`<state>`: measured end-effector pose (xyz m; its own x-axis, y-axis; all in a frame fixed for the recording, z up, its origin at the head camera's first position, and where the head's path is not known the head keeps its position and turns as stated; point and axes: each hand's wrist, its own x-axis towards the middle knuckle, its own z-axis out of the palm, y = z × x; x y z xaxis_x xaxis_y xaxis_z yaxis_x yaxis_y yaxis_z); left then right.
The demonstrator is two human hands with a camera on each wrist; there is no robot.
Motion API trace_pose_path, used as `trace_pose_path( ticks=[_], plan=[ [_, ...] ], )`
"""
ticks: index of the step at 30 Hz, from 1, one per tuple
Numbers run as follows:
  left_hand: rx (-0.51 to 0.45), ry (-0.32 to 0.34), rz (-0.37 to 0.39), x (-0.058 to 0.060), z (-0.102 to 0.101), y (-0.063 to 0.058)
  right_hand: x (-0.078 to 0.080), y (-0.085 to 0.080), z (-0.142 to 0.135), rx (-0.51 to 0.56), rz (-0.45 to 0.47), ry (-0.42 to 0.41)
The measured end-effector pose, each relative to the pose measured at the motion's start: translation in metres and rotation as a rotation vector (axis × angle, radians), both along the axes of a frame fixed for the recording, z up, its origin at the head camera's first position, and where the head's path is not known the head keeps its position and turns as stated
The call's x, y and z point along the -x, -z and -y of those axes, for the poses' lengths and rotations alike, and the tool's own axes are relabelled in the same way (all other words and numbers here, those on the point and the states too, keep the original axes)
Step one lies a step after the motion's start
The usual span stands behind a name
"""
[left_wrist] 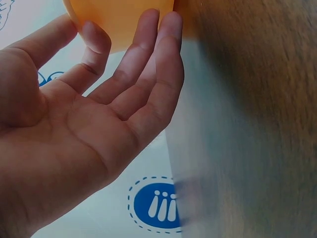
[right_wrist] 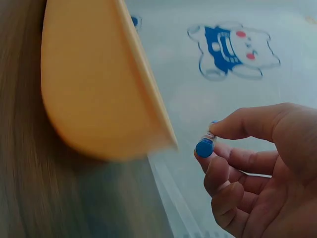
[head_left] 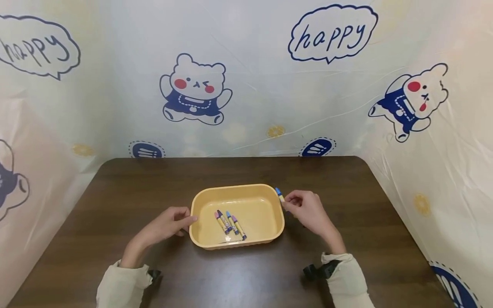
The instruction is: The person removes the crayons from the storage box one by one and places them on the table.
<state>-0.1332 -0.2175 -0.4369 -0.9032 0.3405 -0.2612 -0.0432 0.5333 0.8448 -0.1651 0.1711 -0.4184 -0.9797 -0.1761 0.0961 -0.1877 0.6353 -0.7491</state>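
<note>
A yellow plastic tray (head_left: 265, 214) sits on the table, with several crayons (head_left: 233, 224) lying in its left half, their tips pink, dark and light blue. My left hand (head_left: 171, 222) grips the tray's left end. Its thumb lies over the rim and its fingers are against the outside wall, as the left wrist view also shows. Just off the tray's right end, my right hand (head_left: 308, 211) pinches a blue crayon (head_left: 280, 195) between thumb and fingertips. In the right wrist view, the crayon's round blue end (right_wrist: 204, 148) faces the camera, beside the tray wall (right_wrist: 94, 89).
Dark wooden table (head_left: 250, 273) surrounds the tray. A pale plastic sheet (head_left: 246, 85) printed with bears and "happy" bubbles rises behind the table and along both sides. Black straps (head_left: 323, 270) circle the wrists over light sleeves.
</note>
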Motion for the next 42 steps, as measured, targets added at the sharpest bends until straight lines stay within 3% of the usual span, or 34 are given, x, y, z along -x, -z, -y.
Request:
trace_pose_path(
  ticks=[6,18,24,34,42],
  plan=[
    [-0.007,-0.004,0.018,-0.001,0.001,-0.001,0.002,0.001,-0.038,-0.128,-0.036,0.081],
    [-0.027,0.006,0.026,-0.001,-0.008,0.008,0.003,0.026,-0.084,-0.300,0.106,0.141],
    [-0.013,-0.019,0.034,-0.004,-0.008,0.005,0.003,0.035,-0.087,-0.297,0.172,0.115],
    [-0.003,-0.022,0.028,-0.003,-0.003,-0.001,0.005,0.033,-0.081,-0.259,0.269,0.105],
    [-0.004,-0.006,0.013,-0.002,-0.001,0.001,0.004,0.035,-0.078,-0.248,0.261,0.122]
  ],
)
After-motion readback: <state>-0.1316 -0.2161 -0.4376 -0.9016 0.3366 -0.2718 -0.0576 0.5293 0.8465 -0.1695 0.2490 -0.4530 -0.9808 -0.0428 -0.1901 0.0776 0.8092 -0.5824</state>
